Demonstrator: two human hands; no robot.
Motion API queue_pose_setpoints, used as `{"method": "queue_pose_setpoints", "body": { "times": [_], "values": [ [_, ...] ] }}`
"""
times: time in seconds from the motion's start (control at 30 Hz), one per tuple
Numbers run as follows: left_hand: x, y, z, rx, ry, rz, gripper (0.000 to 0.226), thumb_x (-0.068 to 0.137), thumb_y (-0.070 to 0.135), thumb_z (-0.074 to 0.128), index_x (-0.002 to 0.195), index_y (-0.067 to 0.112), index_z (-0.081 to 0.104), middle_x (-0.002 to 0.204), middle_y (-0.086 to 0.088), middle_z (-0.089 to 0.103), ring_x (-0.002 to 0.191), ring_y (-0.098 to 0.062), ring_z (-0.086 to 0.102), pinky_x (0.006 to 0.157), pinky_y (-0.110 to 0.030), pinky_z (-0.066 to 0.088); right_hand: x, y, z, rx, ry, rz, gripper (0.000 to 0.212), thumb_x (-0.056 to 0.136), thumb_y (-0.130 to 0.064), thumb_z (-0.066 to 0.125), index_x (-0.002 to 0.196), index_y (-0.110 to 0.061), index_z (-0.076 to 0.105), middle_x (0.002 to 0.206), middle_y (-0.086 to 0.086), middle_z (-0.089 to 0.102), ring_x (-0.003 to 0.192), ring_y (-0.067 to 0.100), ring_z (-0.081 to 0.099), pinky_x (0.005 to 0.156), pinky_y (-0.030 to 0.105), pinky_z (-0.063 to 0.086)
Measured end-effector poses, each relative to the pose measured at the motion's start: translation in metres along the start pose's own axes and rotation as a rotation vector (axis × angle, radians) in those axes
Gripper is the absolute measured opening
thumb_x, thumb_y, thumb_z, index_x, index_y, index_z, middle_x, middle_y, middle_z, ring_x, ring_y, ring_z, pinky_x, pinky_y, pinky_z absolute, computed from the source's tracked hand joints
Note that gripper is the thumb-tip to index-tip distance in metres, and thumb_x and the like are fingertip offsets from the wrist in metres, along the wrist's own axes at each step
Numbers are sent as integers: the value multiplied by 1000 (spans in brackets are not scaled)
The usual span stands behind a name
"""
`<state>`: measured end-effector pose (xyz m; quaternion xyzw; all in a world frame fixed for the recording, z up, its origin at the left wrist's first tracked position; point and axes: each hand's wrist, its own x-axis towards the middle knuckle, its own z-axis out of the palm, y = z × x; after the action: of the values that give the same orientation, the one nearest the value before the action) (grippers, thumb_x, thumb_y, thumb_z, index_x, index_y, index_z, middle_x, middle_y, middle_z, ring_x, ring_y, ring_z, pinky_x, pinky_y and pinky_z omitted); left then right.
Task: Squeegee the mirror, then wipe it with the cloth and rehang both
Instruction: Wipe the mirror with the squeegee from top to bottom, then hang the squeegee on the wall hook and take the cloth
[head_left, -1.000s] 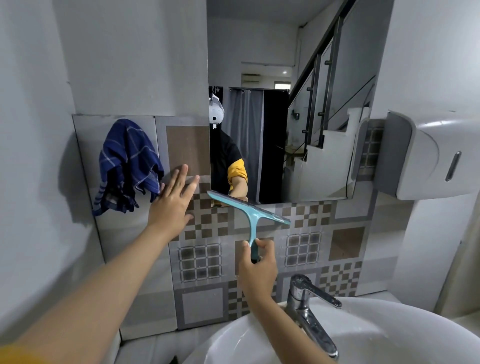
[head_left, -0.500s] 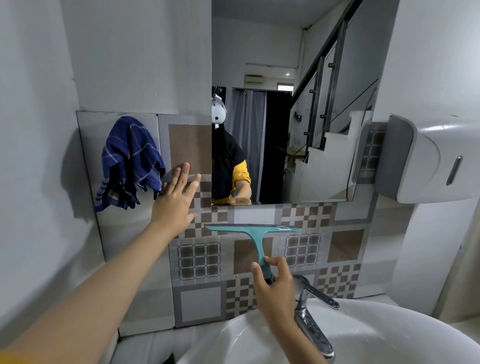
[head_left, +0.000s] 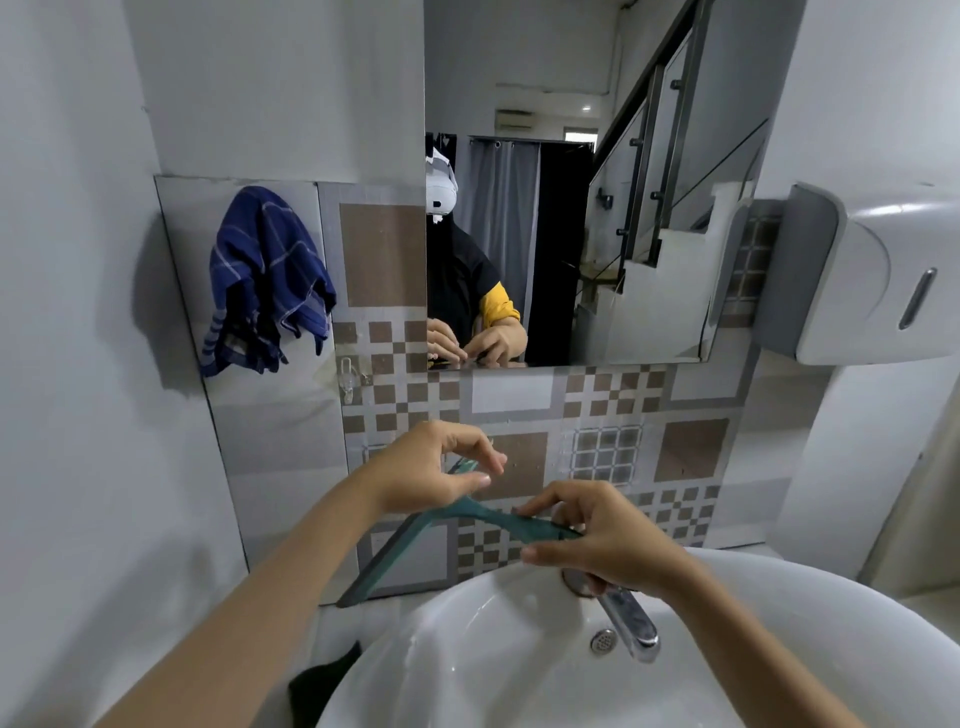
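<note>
Both hands held the teal squeegee (head_left: 467, 512) over the sink (head_left: 519, 665). The right hand (head_left: 605, 540) pinched its blade end between thumb and fingertips, and the left hand (head_left: 441, 467) pinched the handle's far tip with thumb and curled fingers. The tool lay tilted between them, low and away from the mirror (head_left: 571, 208), its other blade end reaching down toward the sink's left rim.

Holding it with two hands over the basin most likely kept any drips falling into the bowl. The left hand's fine pinch at the handle tip suggested the person was finding the hanging hole or turning the tool for the hook. A small clear hook (head_left: 349, 371) sat on the tiled wall (head_left: 509, 395) below the mirror's left corner, bare, and was probably where the squeegee belonged.

The blue checked cloth (head_left: 265, 280) hung on the wall to the left, well apart from both hands and untouched, so the wiping step looked not yet begun. The tap (head_left: 623, 613) sat just under the right hand.
</note>
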<state>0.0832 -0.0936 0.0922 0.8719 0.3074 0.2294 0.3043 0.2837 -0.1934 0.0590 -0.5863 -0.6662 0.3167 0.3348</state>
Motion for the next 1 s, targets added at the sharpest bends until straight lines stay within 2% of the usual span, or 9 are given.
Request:
{"method": "queue_pose_setpoints", "body": {
  "times": [0.1, 0.23, 0.3, 0.4, 0.5, 0.6, 0.77, 0.87, 1.0],
  "values": [
    [-5, -3, 2, -37, -211, -65, 12, 81, 13, 68, 85, 25, 71, 103, 9, 72, 102, -2, 64, 99, -38, 47, -4, -4, -7, -5, -64, -19, 35, 70, -22, 83, 100, -23, 66, 86, 2, 72, 63, 33, 65, 61, 43, 58],
    [-11, -6, 8, -42, -278, -93, 18, 78, 6, 70, 83, 24, 70, 95, -6, 72, 93, -19, 68, 90, -45, 53, -1, -1, -12, 70, -103, -7, 34, 65, -14, 86, 94, -20, 69, 88, 2, 74, 85, 56, 60, 73, 65, 52],
    [-14, -6, 9, -29, -293, -103, 21, 78, 4, 70, 82, 24, 69, 93, -8, 72, 91, -21, 68, 89, -43, 54, 2, -2, -16, 84, -165, -1, 33, 65, -12, 86, 93, -20, 70, 91, 1, 75, 86, 50, 64, 75, 61, 54],
    [-22, -7, 10, -13, -294, -112, 19, 77, 4, 71, 82, 22, 68, 91, -6, 70, 87, -19, 67, 86, -38, 56, 8, 4, -27, 223, -293, 11, 33, 71, -10, 79, 100, -15, 66, 97, 8, 74, 79, 28, 70, 66, 39, 58],
    [-35, -15, 9, -37, -213, -147, 17, 75, 6, 73, 83, 20, 67, 90, -3, 67, 82, -17, 67, 80, -34, 57, 14, 17, -34, 593, -273, 14, 53, 67, -19, 85, 114, -14, 62, 100, 14, 72, 68, 20, 65, 57, 29, 58],
    [-46, -28, 9, -57, -83, -170, 20, 76, 9, 73, 87, 25, 67, 90, 2, 64, 78, -13, 66, 76, -30, 58, 24, 26, -24, 803, -114, -14, 72, 63, -17, 83, 129, -20, 54, 99, 13, 73, 72, 19, 67, 67, 33, 60],
    [-55, -48, 18, -117, 129, -160, 35, 78, 9, 71, 97, 38, 64, 91, 7, 64, 76, -13, 66, 70, -26, 57, 50, 9, 10, 743, 153, -48, 64, 69, -10, 74, 129, -18, 53, 103, 15, 74, 91, 24, 70, 83, 35, 58],
    [-60, -58, 16, -109, 253, -117, 45, 78, 6, 70, 102, 43, 59, 92, 10, 63, 78, -9, 67, 72, -26, 59, 71, -11, 24, 689, 214, -114, 47, 78, -2, 70, 122, -15, 58, 99, 13, 74, 89, 22, 71, 77, 30, 59],
    [-62, -74, 10, -86, 414, -77, 51, 78, 4, 69, 111, 40, 53, 95, 13, 61, 79, -16, 67, 72, -30, 60, 107, -43, 45, 460, 276, -231, 49, 78, -1, 73, 120, -20, 57, 94, 4, 71, 78, 13, 71, 71, 27, 58]
  ]
}}
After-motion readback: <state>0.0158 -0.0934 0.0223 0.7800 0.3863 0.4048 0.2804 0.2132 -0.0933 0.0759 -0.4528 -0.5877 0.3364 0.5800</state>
